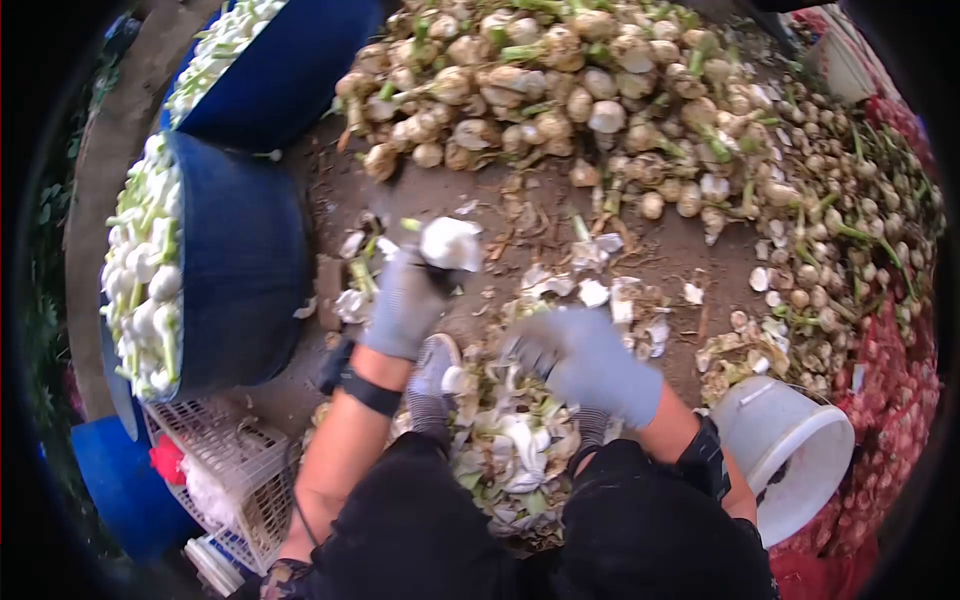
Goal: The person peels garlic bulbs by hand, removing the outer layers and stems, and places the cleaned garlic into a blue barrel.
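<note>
My left hand (408,305), in a grey glove with dark fingers, is closed around a white garlic bulb (450,243) with a short green stem end. It is raised above the ground, to the right of the blue barrels. My right hand (590,365), gloved the same way, hovers over the peelings (520,450) between my legs. Its fingers are smeared by motion, so I cannot make out whether they hold anything. A wide heap of unpeeled garlic bulbs (560,80), brownish with green stems, covers the ground ahead.
Two blue barrels on the left, the nearer barrel (240,260) and the farther barrel (290,70), hold white bulbs. A white plastic crate (215,440) and a blue container (125,485) stand below. On the right are a tilted white bucket (785,440) and red net sacks (880,410).
</note>
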{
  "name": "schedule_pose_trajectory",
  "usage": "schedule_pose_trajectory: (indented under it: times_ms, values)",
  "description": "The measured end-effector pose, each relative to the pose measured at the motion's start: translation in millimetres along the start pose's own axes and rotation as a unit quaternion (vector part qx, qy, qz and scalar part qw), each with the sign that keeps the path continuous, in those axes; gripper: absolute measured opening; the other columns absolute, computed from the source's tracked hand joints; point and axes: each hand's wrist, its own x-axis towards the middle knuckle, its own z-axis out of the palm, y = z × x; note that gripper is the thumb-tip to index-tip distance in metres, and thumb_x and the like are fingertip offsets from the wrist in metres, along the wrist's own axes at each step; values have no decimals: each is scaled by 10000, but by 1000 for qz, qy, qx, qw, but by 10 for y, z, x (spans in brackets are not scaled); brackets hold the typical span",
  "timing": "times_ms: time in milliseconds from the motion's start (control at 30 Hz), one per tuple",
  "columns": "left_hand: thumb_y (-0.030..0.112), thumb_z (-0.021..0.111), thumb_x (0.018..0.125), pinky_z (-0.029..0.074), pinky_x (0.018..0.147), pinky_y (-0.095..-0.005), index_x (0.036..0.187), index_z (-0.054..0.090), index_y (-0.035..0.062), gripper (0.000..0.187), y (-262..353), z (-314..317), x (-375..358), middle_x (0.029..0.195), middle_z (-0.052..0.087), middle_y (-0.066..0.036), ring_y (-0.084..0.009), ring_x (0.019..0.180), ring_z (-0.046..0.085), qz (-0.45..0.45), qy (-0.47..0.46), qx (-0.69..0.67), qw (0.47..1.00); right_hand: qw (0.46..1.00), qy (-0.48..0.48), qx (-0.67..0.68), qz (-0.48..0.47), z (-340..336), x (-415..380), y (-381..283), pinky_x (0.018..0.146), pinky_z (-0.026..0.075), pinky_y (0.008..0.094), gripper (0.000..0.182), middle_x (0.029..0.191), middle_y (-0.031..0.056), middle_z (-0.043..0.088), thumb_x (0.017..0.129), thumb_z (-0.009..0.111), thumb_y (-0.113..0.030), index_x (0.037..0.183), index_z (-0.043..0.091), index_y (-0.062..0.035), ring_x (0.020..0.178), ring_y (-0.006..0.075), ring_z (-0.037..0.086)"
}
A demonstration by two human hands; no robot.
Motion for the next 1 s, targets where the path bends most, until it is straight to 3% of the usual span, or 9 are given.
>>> schedule_pose_trajectory:
  times_ms: [67,100,133,233,367,533,633,733,1000]
  values:
    - [297,560,975,574,816,-361,1126,591,61,281,607,-121,194,1136,641,-99,-220,948,656,-6,-86,-60,994,991,-120,64,-5,106,-155,91,739,533,422,436,843,170,656,777,591,-137,1205,638,-205,852,304,668]
    - [267,569,966,584,791,-368,1195,555,48,317,927,153,164,1192,612,-133,-235,963,655,181,-49,15,982,991,-126,-18,49,9,-157,121,732,533,417,428,913,158,668,796,588,-102,1209,637,-202,841,314,668]
    - [283,548,970,580,809,-356,1269,490,14,407,1374,324,98,1215,592,-174,-249,1001,644,110,-160,-101,976,982,-131,-96,102,-99,-109,163,726,534,413,423,982,147,680,815,584,-68,1213,635,-199,831,324,668]
    - [307,503,985,549,886,-360,1325,463,-4,463,2556,555,-10,1278,570,-200,-255,1059,627,168,-236,-151,945,947,97,-216,216,-314,58,1002,748,533,431,329,1006,136,667,861,585,-99,1177,638,-174,855,334,664]
    - [317,502,993,544,817,-347,1228,571,63,353,1352,1115,107,1182,628,-86,-212,968,652,225,-86,269,933,895,185,-345,215,-473,458,1747,728,525,418,164,910,94,653,845,636,-239,985,662,-157,862,290,657]
    - [310,623,938,545,770,-281,1264,557,6,450,116,690,35,1057,668,-83,-186,851,669,-33,-48,435,899,832,36,-430,348,-479,498,1958,731,531,414,184,957,73,675,835,630,-213,997,689,-151,846,298,678]
    - [278,653,919,521,879,-305,1348,496,20,524,-362,434,15,1186,616,-133,-189,1015,623,-16,-87,536,839,941,166,-65,287,-306,187,1947,670,539,375,235,936,78,696,881,563,-138,1076,690,-102,795,227,685]
    - [137,735,843,483,888,-253,1380,473,42,606,-720,431,-11,1266,576,-97,-138,1060,562,145,-169,616,755,870,125,408,249,-240,-54,1010,564,516,263,283,780,57,650,960,558,-235,1115,654,-19,658,116,629]
    - [110,773,793,519,767,-246,1255,608,57,494,-571,435,-115,1045,665,-45,-77,850,615,81,-154,583,794,810,101,502,286,-27,-10,504,418,441,229,360,602,28,554,952,595,-354,1000,646,-2,438,103,516]
